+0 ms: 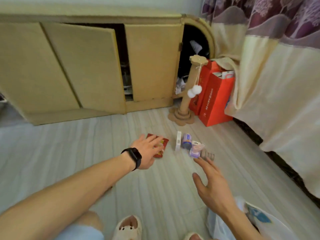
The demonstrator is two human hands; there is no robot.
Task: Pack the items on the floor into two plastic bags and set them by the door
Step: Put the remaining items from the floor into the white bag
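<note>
A home room: curtain [270, 49], cat scratching post [188, 87], low cupboard [86, 66], slippers [128, 226]

Under your left fingers [156, 142]: one red packet [165, 142]. Past your right fingertips [205, 162]: one white box [178, 143], one blue can [187, 141], one purple pack [195, 151], one ribbed strip [208, 155].

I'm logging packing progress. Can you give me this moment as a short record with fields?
left hand: open, fingers over the red packet
right hand: open, fingertips near the purple pack
loose on floor: red packet, white box, blue can, purple pack, blister strip
plastic bag: white with blue print, on the floor at lower right
bags in view: one
</note>
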